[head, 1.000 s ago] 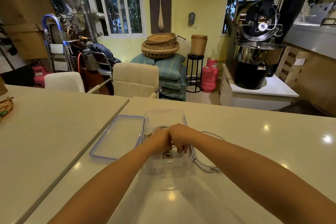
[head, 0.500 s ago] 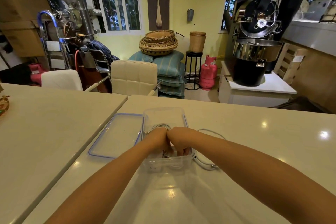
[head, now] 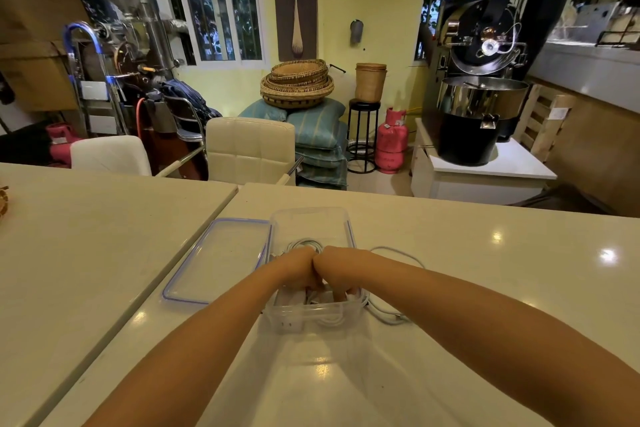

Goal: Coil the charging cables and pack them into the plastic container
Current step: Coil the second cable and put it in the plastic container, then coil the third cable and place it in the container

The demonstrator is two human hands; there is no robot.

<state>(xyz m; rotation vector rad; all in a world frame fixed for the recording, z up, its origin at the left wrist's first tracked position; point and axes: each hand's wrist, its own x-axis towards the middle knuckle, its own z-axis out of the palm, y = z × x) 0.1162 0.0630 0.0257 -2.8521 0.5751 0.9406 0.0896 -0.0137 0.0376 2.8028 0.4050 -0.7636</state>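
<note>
Both fists in clear container (head: pixel 311 222), left hand (head: pixel 300 267) and right hand (head: pixel 335 269) knuckles touching, fingers curled down onto white cables (head: pixel 320 317); actual grip unclear. Loose loop (head: pixel 398 319) trailing outside right wall: tuck in, press flat before fitting lid (head: pixel 221 260).

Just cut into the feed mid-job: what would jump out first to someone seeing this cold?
Both hands, left hand and right hand, pressed knuckle to knuckle inside the clear plastic container at table centre, pushing white charging cables down. A cable loop spills over its right wall onto the table. The blue-rimmed lid lies flat just left of it.
</note>
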